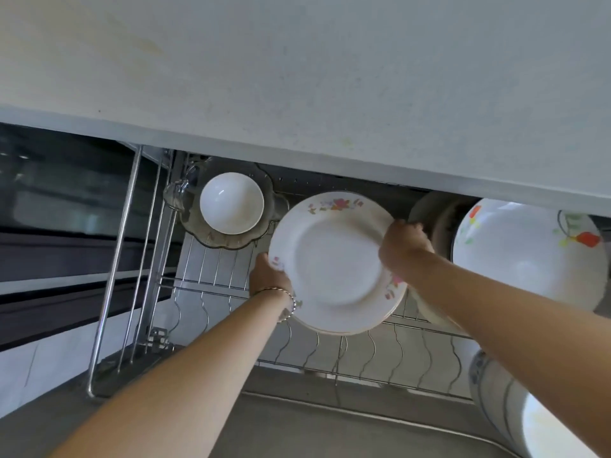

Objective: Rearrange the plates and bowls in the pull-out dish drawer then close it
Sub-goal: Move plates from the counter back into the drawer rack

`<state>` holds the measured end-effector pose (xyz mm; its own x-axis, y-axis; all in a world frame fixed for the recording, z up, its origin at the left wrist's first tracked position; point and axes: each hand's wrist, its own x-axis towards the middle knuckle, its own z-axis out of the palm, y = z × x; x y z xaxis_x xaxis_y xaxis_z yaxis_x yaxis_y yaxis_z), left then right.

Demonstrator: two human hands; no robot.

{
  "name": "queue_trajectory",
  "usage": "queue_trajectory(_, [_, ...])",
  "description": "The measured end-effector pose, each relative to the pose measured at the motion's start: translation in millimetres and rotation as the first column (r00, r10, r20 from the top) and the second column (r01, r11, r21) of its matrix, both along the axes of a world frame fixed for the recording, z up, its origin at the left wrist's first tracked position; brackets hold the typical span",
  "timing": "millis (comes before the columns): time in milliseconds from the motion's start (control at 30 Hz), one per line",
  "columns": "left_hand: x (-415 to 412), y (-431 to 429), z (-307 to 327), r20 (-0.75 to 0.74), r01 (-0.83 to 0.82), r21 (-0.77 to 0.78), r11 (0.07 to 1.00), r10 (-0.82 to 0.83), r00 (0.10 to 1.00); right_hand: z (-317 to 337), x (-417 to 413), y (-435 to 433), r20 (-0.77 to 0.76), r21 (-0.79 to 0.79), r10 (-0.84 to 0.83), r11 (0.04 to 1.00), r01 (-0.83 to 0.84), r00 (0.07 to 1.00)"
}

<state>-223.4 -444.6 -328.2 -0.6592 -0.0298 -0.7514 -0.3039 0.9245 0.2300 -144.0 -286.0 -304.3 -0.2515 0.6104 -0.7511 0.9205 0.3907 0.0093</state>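
Note:
I hold a small stack of white plates with flower prints (pixel 334 259) above the wire rack (pixel 211 279) of the pulled-out dish drawer. My left hand (pixel 269 279) grips the stack's lower left rim, and my right hand (pixel 403 246) grips its right rim. At the back left a white bowl (pixel 231 202) sits inside a smoky glass scalloped dish (pixel 198 231). At the right a large white bowl with red and green print (pixel 525 256) stands tilted. A grey dish (pixel 429 209) behind my right hand is partly hidden.
The pale countertop (pixel 297 77) overhangs the drawer's back. A chrome rail (pixel 112 276) bounds the drawer's left side. A clear glass (pixel 177 193) hangs at the back left. A blue-patterned stack of bowls (pixel 496 391) stands at the lower right. Wavy plate dividers (pixel 363 352) run along the front.

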Motion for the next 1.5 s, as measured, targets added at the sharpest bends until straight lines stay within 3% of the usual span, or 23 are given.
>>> queue_trajectory(167, [6,5,-3,0.017,0.003,0.038,0.999,-0.003,1.0,-8,-1,2,0.015,0.021,-0.013,1.0,0.013,1.0])
queue_trajectory(467, [-8,-1,-8,0.043,0.177,0.019,0.984,-0.178,0.983,-19,-11,3,0.028,0.024,-0.146,0.989,0.145,0.989])
queue_trajectory(600, [-8,-4,-17,0.125,0.121,0.004,0.993,-0.121,0.985,-22,-18,3,0.028,0.026,-0.107,0.994,0.106,0.994])
queue_trajectory(800, [-13,-13,-27,0.178,-0.073,0.12,0.99,0.051,0.983,-25,-20,13,0.012,-0.025,-0.151,0.988,0.151,0.988])
queue_trajectory(1067, [-7,-24,-26,0.145,0.193,0.037,0.98,-0.196,0.97,-35,-6,1,0.02,-0.019,-0.118,0.993,0.118,0.993])
queue_trajectory(1267, [3,-26,-23,0.134,0.199,0.028,0.98,-0.201,0.97,-39,-3,2,-0.013,0.031,-0.077,0.997,0.077,0.997])
queue_trajectory(1333, [-3,-28,-28,0.151,0.123,0.039,0.992,-0.128,0.98,-39,-5,5,-0.02,-0.009,-0.094,0.996,0.094,0.995])
queue_trajectory(1400, [-14,-27,-33,0.16,-0.072,0.035,0.997,0.066,0.985,-37,-6,7,-0.034,-0.04,-0.117,0.993,0.115,0.993])
queue_trajectory(1467, [-26,-29,-37,0.171,-0.361,0.063,0.931,0.346,0.923,-36,-6,8,-0.053,-0.061,-0.149,0.987,0.145,0.987])
queue_trajectory(1500, [-32,-29,-37,0.201,-0.526,0.121,0.842,0.498,0.843,-36,-7,9,-0.063,-0.062,-0.157,0.986,0.153,0.986])
